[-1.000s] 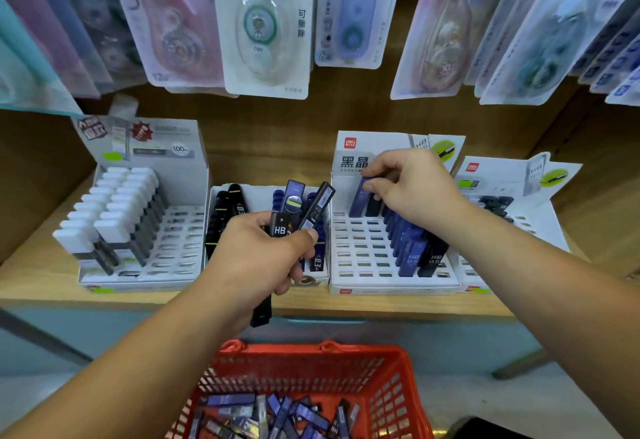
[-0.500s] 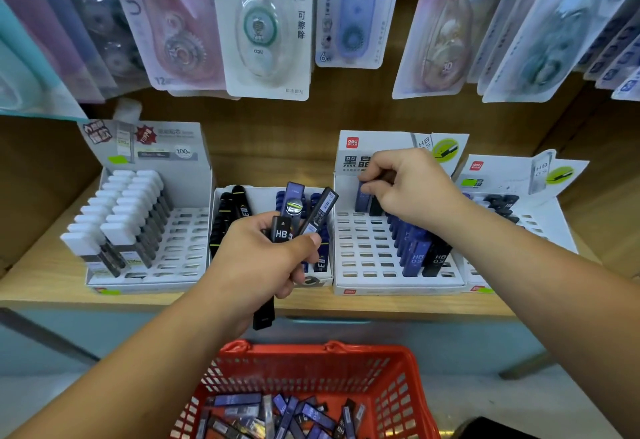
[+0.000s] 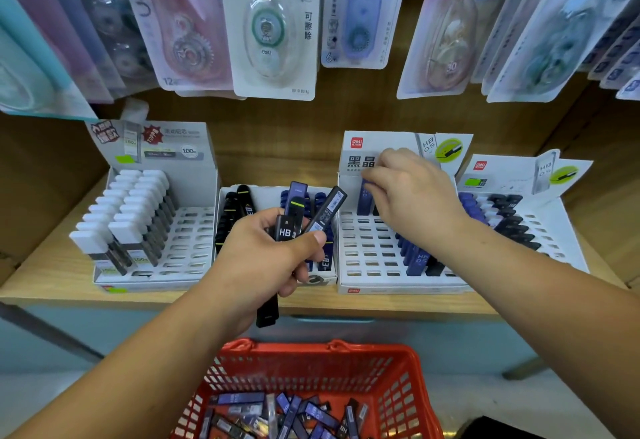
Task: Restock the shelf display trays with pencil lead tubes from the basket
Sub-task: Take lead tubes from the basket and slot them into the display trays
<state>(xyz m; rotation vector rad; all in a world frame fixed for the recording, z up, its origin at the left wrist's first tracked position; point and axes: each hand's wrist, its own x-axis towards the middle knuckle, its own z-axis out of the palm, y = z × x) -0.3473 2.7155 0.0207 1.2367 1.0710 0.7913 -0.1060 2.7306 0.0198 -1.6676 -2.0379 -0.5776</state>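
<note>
My left hand (image 3: 263, 258) grips a fan of several black and blue lead tubes (image 3: 301, 216) in front of the middle trays. My right hand (image 3: 412, 196) reaches to the back row of the white slotted tray (image 3: 367, 258) and pinches the top of a blue lead tube (image 3: 363, 197) that stands in a slot there. More blue and black tubes fill that tray's right columns. The red basket (image 3: 311, 366) below holds several loose tubes.
On the wooden shelf (image 3: 52, 279) stand a left tray with white-capped tubes (image 3: 124, 216), a small tray of black and blue tubes (image 3: 235, 216), and a far-right tray (image 3: 554, 230). Correction-tape packs (image 3: 273, 26) hang overhead.
My right hand has pushed the blue tube further down into its back-row slot. My left hand has stayed where it was, with the same tubes in it.
</note>
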